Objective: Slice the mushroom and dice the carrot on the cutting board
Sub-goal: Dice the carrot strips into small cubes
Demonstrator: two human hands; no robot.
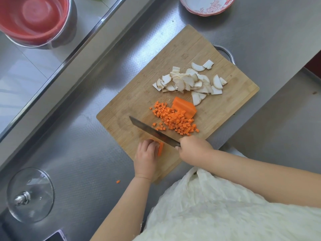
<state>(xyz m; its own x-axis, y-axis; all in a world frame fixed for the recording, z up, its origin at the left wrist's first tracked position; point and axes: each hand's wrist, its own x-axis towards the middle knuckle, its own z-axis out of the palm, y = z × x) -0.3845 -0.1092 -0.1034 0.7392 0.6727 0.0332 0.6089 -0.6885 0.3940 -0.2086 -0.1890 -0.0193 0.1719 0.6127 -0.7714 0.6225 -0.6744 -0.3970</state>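
Two hands work at the near corner of the board point(132, 94): the left hand point(146, 153) curls its fingers over a small bundle of carrot strips point(160, 148), while the right hand point(192, 147) clenches the handle of a knife point(152, 132) whose blade angles away just beyond the fingertips. Diced carrot point(175, 119) and an uncut chunk point(184, 106) lie farther out, with mushroom slices point(189, 80) past them. Carrot looks stiff, light and prone to roll, so holding the strips from above, knuckles forward, seems wise; whether the blade touches them is unclear.
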